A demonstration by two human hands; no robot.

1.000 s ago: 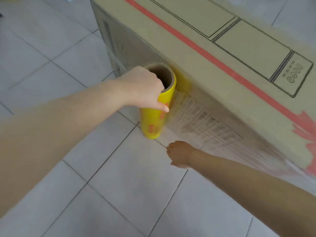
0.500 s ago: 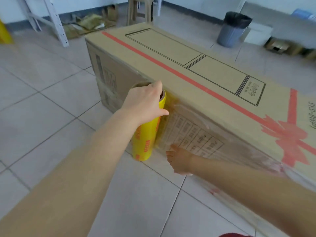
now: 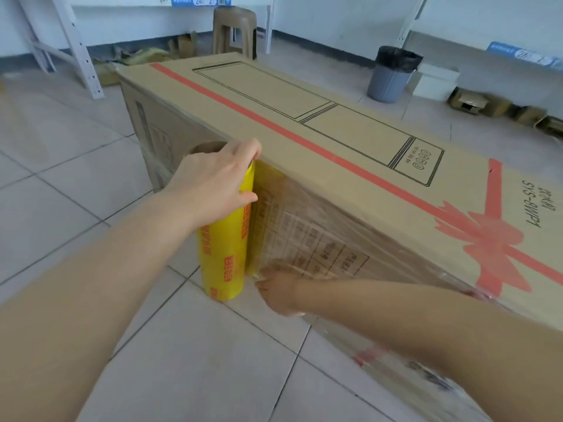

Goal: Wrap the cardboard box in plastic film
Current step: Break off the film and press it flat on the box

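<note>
A long cardboard box with a red ribbon print lies on the tiled floor. Clear plastic film covers its near side. A yellow roll of film stands upright against that side, near the box's left end. My left hand grips the top of the roll over its cardboard core. My right hand is low at the roll's bottom end, pressed on the film against the box; its fingers are partly hidden.
A grey bin with a black liner stands behind the box. A brown plastic stool and white shelf legs are at the back. Flattened cartons lie along the right wall.
The view has lifted from the floor to the room. The roll stays upright by the box with my left hand on top. My right hand has moved closer to the roll's bottom.
</note>
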